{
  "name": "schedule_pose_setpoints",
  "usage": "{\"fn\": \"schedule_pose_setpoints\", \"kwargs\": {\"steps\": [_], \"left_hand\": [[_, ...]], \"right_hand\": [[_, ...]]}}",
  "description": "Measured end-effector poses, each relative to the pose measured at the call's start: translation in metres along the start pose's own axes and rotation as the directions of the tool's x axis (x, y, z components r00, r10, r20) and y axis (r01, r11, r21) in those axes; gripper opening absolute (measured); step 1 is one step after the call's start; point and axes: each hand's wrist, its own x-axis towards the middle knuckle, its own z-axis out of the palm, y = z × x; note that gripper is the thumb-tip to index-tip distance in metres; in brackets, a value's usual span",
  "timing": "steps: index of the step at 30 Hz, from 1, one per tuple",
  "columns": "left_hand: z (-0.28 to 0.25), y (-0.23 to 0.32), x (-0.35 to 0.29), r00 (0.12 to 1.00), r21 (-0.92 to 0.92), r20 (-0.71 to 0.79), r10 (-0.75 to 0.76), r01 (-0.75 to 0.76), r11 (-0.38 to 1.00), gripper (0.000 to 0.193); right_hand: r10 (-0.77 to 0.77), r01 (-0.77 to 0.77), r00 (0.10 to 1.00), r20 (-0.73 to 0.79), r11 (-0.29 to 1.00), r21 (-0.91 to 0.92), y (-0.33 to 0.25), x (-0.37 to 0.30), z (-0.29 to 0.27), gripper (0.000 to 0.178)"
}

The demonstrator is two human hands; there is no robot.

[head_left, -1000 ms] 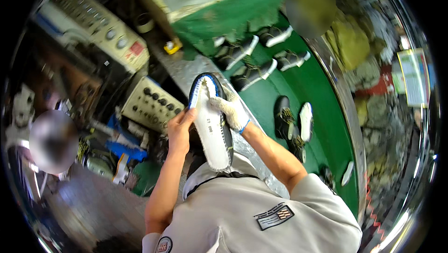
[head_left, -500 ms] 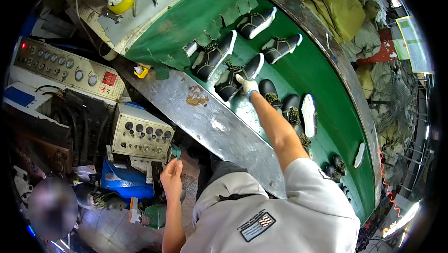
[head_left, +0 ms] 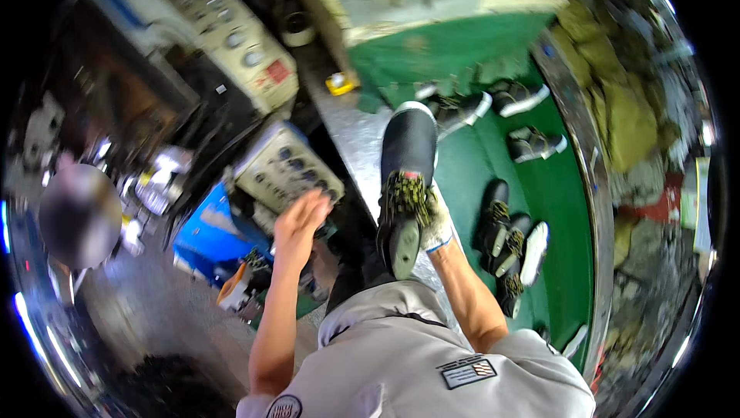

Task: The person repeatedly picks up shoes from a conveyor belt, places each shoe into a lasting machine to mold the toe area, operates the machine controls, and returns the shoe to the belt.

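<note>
A black shoe (head_left: 408, 141) with a white sole edge and black-yellow speckled laces is lifted in front of my body, toe pointing away. My right hand (head_left: 437, 221), in a whitish glove, grips it from its right side. Part of that hand is hidden behind the shoe. My left hand (head_left: 302, 225) is bare and raised to the left of the shoe, near the knobbed control box (head_left: 281, 167). Its fingers are stretched out, slightly blurred, with nothing visible in them.
More shoes (head_left: 497, 221) of the same kind lie on the green conveyor belt (head_left: 486, 160) to the right. A green curtain (head_left: 447, 48) hangs across its far end. A gauge panel (head_left: 231, 36) and a blue machine part (head_left: 208, 225) stand left. Another person (head_left: 81, 218) is at far left.
My right hand has picked a shoe off the green belt and brought it toward me. My left hand has risen slightly and its fingers have straightened. The whole view has turned leftward.
</note>
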Motion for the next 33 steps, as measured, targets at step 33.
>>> {"fn": "schedule_pose_setpoints", "kwargs": {"steps": [33], "left_hand": [[-0.275, -0.001, -0.04, 0.816, -0.669, -0.529, -0.234, -0.23, 0.707, 0.048]], "right_hand": [[0.109, -0.006, 0.992, 0.068, 0.567, -0.824, 0.361, 0.171, 0.208, 0.036]]}}
